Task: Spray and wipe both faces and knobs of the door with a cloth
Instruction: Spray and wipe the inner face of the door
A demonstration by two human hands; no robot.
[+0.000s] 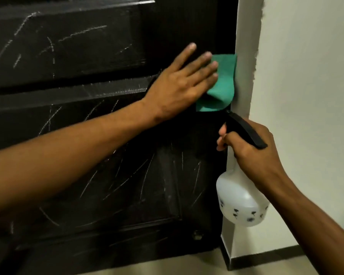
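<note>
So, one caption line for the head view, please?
Left hand presses green cloth on scratched black door; right hand grips white spray bottle.

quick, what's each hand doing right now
Left hand: open, straight fingers pressing the green cloth flat against the door.
Right hand: closed around the neck of the spray bottle.

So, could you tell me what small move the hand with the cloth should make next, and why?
Probably slide the left hand, pressing the green cloth flat at the door's right edge, leftward across the panel, since pale streaks show there. The right hand holds the spray bottle clear below.
</note>
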